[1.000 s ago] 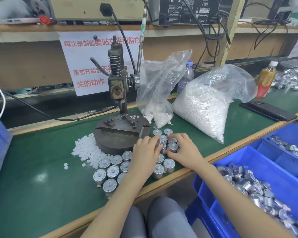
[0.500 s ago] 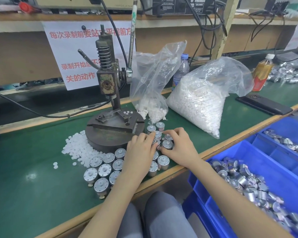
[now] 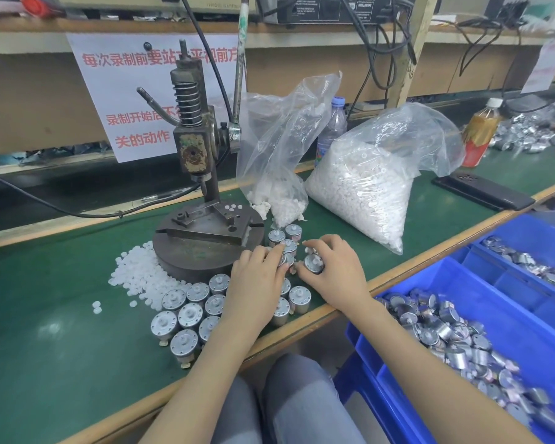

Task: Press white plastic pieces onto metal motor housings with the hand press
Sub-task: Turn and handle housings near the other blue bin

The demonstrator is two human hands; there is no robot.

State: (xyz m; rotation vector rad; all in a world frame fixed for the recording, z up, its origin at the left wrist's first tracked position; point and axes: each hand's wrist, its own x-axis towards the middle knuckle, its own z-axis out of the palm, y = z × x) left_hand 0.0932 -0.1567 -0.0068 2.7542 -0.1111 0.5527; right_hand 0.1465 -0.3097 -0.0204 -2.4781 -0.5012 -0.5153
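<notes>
The green table (image 3: 45, 363) carries the work, with a blue plastic bin (image 3: 510, 277) of spare housings off its front right corner. A clear plastic bag of white plastic pieces (image 3: 366, 193) lies toward the back right. The dark metal hand press (image 3: 193, 149) stands mid-table on a round base. Silver cylindrical metal motor housings (image 3: 189, 312) stand upright in a cluster along the front edge, just before that base, and a heap of loose white plastic pieces (image 3: 138, 277) lies against its left side.

The left hand (image 3: 257, 283) lies over the cluster with its fingertips touching housings; whether it pinches one I cannot tell. The right hand (image 3: 337, 270) grasps one capped motor housing (image 3: 313, 264) at the cluster's far end, a white piece sitting on top.

This looks like picking a housing for pressing. Lift it straight up so its neighbours stay standing, and keep it level so the unpressed piece does not slip off. Seat it squarely under the ram, and draw the fingers away before working the lever.
</notes>
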